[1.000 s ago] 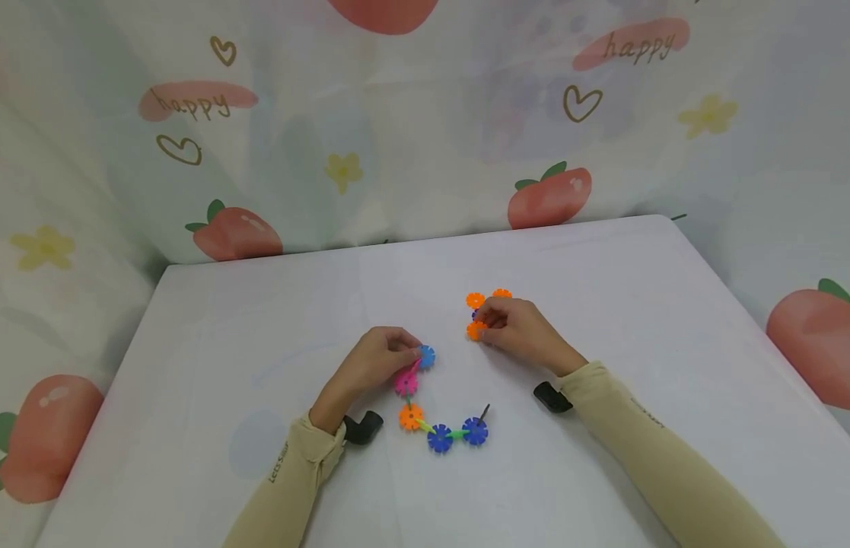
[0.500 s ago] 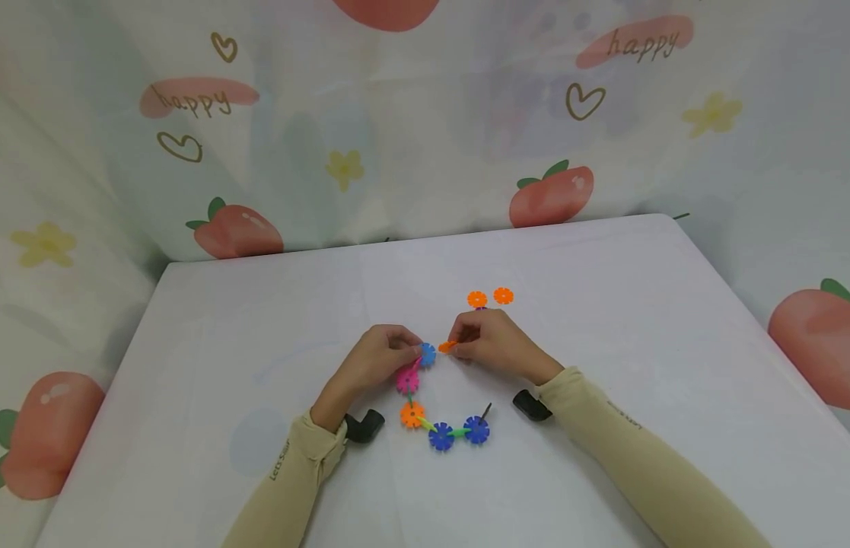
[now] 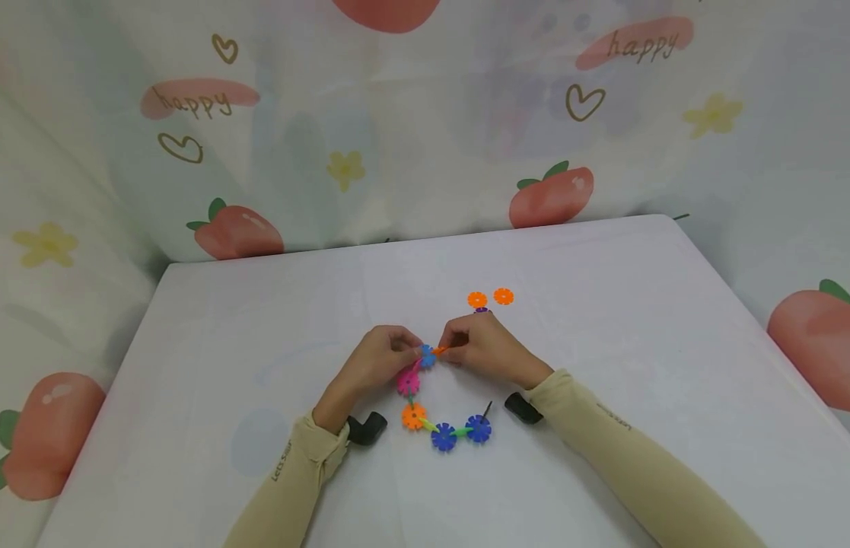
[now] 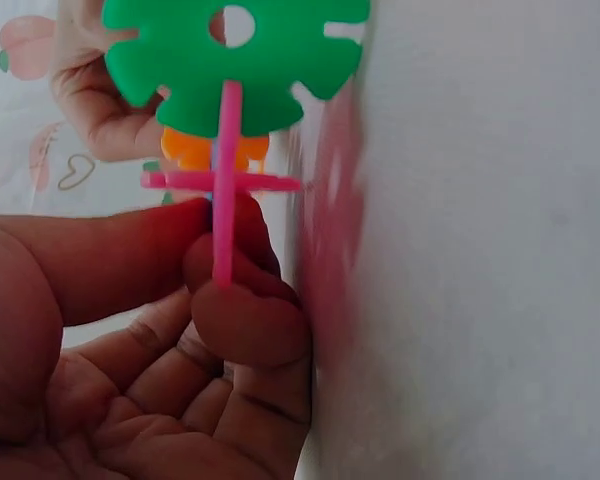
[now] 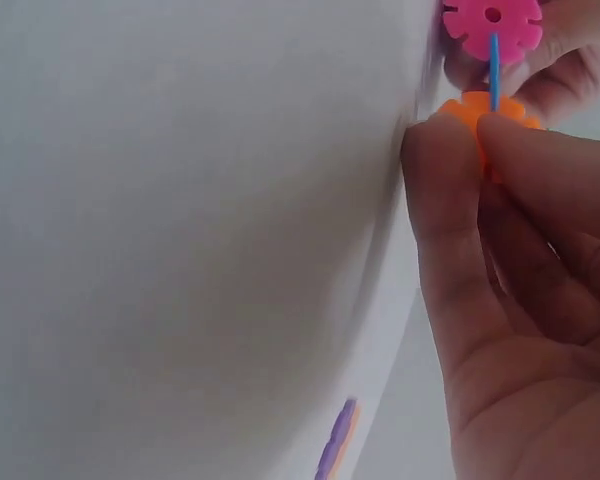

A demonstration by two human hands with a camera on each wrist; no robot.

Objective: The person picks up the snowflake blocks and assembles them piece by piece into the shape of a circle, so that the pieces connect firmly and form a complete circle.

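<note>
A chain of notched plastic snowflake discs lies in a curve on the white table. My left hand (image 3: 377, 361) pinches the light blue disc (image 3: 428, 355) at its far end. My right hand (image 3: 489, 346) pinches an orange disc (image 5: 465, 106) between thumb and fingers. That orange disc meets the blue disc's edge, nearly at right angles; how deep the notches engage I cannot tell. Along the chain come pink discs (image 3: 409, 383), a green disc (image 4: 270, 75), an orange disc (image 3: 414, 416), dark blue discs (image 3: 444, 437) and a dark edge-on disc (image 3: 487, 409) at the near end.
Two loose orange discs (image 3: 503, 296) lie beyond my right hand, beside a purple disc (image 3: 481, 310) partly hidden by it. Black wrist-worn pieces (image 3: 367, 429) sit at both cuffs. A printed curtain hangs behind the table's far edge.
My right hand has taken an orange disc from the loose group and carried it left and nearer, up against the blue disc. My left hand has stayed nearly still.
</note>
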